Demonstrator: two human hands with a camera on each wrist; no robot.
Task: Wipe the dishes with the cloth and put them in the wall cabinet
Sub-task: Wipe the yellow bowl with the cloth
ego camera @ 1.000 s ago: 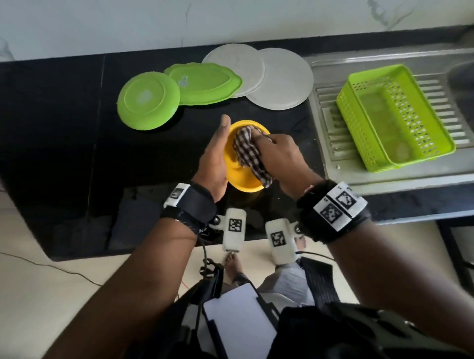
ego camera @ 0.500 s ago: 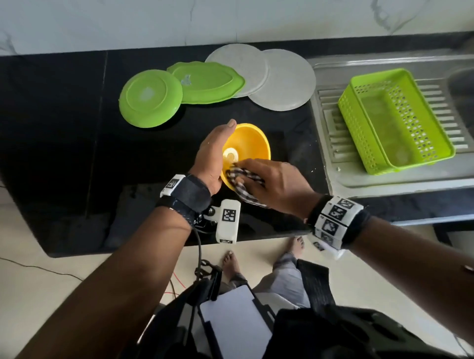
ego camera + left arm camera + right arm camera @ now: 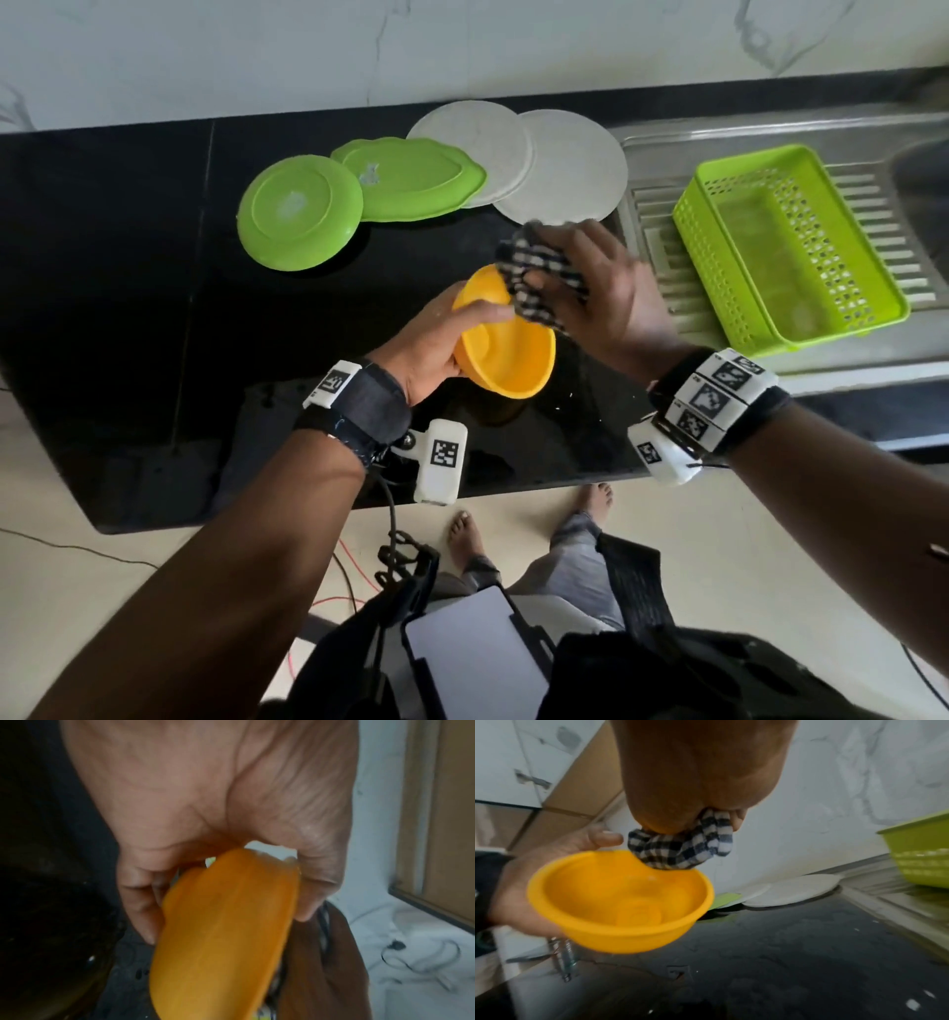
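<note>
My left hand (image 3: 441, 339) grips a yellow plastic bowl (image 3: 506, 354) by its rim, thumb over the edge, holding it above the black counter (image 3: 154, 308). The left wrist view shows the bowl (image 3: 223, 933) edge-on between thumb and fingers. My right hand (image 3: 601, 288) clutches a bunched black-and-white checked cloth (image 3: 539, 277) at the bowl's far rim. In the right wrist view the cloth (image 3: 680, 850) hangs from my fist and touches the rim of the bowl (image 3: 618, 902). Two green plates (image 3: 300, 213) (image 3: 416, 180) and two pale round plates (image 3: 477, 149) (image 3: 570, 169) lie at the back of the counter.
A green perforated basket (image 3: 785, 246) sits on the steel drainboard (image 3: 873, 360) to the right. The marble wall (image 3: 462, 46) runs behind the counter. Cabinet fronts (image 3: 572, 780) show in the right wrist view. My feet and cables are below the counter's front edge.
The bowl has turned in my left hand, its opening now facing away from me. My right hand with the cloth has swung from the bowl's near rim up to its far rim.
</note>
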